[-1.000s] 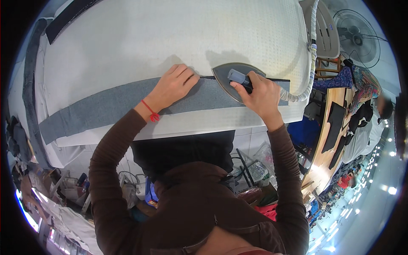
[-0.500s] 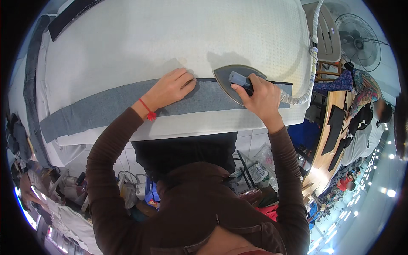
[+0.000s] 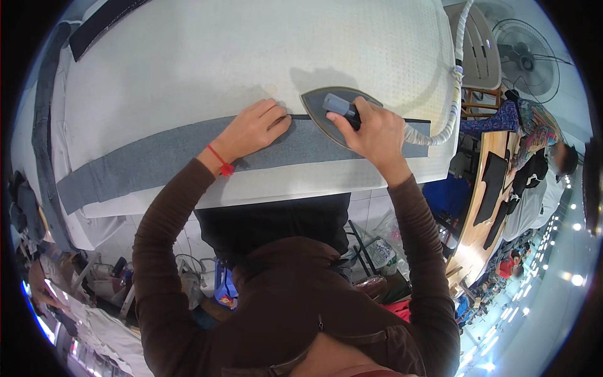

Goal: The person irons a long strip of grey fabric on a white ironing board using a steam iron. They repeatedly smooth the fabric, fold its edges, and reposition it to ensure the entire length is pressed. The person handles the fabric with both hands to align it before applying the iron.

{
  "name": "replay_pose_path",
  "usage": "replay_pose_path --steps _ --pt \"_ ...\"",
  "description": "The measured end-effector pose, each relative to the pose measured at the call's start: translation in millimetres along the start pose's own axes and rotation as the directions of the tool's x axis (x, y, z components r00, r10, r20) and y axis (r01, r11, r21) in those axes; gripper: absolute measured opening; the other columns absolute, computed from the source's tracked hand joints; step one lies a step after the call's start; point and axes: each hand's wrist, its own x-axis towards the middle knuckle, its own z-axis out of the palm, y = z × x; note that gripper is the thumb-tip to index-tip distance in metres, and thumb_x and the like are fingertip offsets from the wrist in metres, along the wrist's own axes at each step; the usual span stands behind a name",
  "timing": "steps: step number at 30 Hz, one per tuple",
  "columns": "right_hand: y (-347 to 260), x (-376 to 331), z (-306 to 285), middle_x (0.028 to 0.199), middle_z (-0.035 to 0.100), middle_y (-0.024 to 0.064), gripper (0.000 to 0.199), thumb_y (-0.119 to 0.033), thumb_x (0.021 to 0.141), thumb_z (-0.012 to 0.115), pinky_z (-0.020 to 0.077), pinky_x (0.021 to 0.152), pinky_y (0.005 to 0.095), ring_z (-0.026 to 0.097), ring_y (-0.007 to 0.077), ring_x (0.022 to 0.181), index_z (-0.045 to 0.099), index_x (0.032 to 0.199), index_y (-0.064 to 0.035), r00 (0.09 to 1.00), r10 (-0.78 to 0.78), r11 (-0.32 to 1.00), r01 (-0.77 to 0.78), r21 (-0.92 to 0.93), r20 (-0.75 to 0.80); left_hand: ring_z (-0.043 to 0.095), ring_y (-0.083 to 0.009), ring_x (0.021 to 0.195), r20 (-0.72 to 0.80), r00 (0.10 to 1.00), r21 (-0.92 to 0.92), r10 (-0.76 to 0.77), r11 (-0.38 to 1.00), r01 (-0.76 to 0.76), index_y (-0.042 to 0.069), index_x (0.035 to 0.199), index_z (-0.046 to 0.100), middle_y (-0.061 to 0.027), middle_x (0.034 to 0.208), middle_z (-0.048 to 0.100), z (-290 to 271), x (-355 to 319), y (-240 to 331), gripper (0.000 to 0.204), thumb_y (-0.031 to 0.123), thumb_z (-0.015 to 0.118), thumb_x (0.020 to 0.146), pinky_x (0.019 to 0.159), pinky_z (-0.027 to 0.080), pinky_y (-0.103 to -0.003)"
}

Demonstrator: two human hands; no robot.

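Note:
A long, curved strip of grey denim-like fabric (image 3: 169, 147) lies across the padded white ironing table (image 3: 207, 56). My right hand (image 3: 379, 133) is closed around the dark handle of a steam iron (image 3: 312, 112). The iron's pointed soleplate rests over the strip's upper edge, tip to the left. Left of the iron, my left hand (image 3: 256, 129) has its fingers bent and pressed together at that same edge, pinching the fabric there. A dark fold runs along the edge between hand and iron. The fingertips themselves are partly hidden.
A wrapped white hose (image 3: 455, 103) runs from the iron up the table's right side. Another dark piece (image 3: 103, 26) lies at the far left corner. Beyond the table's right side stand a fan (image 3: 526, 60), a plastic chair (image 3: 475, 47) and a wooden table (image 3: 471, 232), with a person beside it.
The iron and my right hand have moved a little to the left and away from me, nearer my left hand. My left hand stays nearly in place.

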Motion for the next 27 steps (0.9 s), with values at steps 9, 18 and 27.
replay_pose_path --steps 9,18,27 --pt "86 96 -5 0.088 0.085 0.0194 0.077 -0.084 0.105 0.069 0.0665 0.078 0.0533 0.086 0.0431 0.087 0.087 0.106 -0.0098 0.937 0.337 0.937 -0.324 -0.128 0.093 0.068 -0.0289 0.119 0.017 0.963 0.0 -0.27 0.963 0.27 0.003 0.124 0.08 -0.0088 0.12 0.071 -7 3 24 0.033 0.0 0.08 0.09 0.098 0.062 -0.042" --pt "106 97 -4 0.087 0.085 0.0178 0.08 -0.085 0.106 0.066 0.0654 0.081 0.0535 0.085 0.0427 0.09 0.086 0.105 -0.0076 0.939 0.332 0.94 -0.321 -0.115 0.09 0.07 -0.0307 0.113 -0.013 0.963 0.049 -0.27 0.961 0.271 0.005 0.125 0.08 -0.0081 0.119 0.072 -17 -13 19 0.033 0.0 0.08 0.092 0.098 0.061 -0.044" --pt "104 99 -9 0.099 0.087 0.0211 0.083 -0.086 0.105 0.066 0.0673 0.086 0.0537 0.086 0.0427 0.098 0.089 0.113 -0.0077 0.914 0.362 0.93 -0.341 -0.136 0.184 0.071 -0.0307 0.11 -0.093 0.95 -0.02 -0.298 0.955 0.297 0.003 0.12 0.081 -0.0091 0.114 0.074 -14 -12 21 0.031 -0.003 0.082 0.089 0.095 0.061 -0.042"
